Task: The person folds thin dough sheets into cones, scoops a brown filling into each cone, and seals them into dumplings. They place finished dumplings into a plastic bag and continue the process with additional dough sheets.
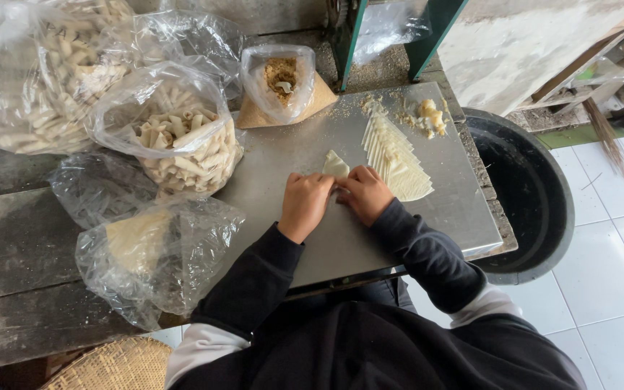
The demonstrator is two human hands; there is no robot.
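Note:
My left hand (305, 204) and my right hand (364, 193) meet over a pale wrapper sheet (336, 166) on the metal tray (297, 155), both pinching and folding it. Just right of my hands lies a fanned row of several triangular wrapper sheets (396, 155). A small heap of yellowish filling (430, 117) with crumbs sits at the tray's far right corner. Both arms wear dark sleeves.
Clear bags of rolled pastries (185, 144) (45, 72) stand at the left. A bag of brown crumbs (282, 87) is at the back, a bag with stacked sheets (149, 249) at the front left. A black tub (529, 195) stands on the tiled floor, right.

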